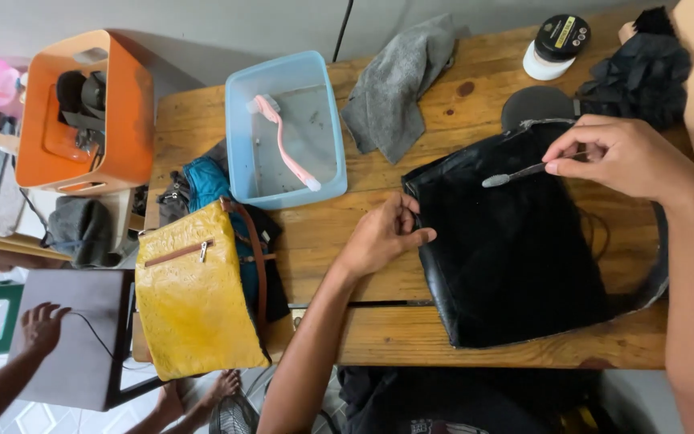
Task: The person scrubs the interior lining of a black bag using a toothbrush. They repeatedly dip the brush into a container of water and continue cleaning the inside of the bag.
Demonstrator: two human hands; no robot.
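Two hands work on a black bag (516,249) that lies flat on the wooden bench (363,233), close to the person. The left hand (383,233) presses on the bag's left edge, with its fingers (411,237) curled over the rim and the thumb on top, so the bag stays put. The right hand (624,153) pinches a small brush (516,173) between thumb and fingers. The pale brush head rests on the upper part of the bag, near the top edge.

It looks like the scrubbing step: one hand holds, the other brushes. I think the next stroke needs the left hand to press firmly and the brush to stay flat on the bag.

To the left, a yellow bag (190,297) with a brown zip hangs over the bench edge, with a teal cloth (206,181) just behind it. Another person's hand (42,325) rests on a dark stool (82,333) lower left.

Farther back stands a blue tub (238,153) with a pink brush (283,141) lying in it. A grey rag (399,84) lies beside the tub. A round tin (556,44) and a dark cloth (640,72) sit at the far right. An orange basket (126,112) stands at the far left.
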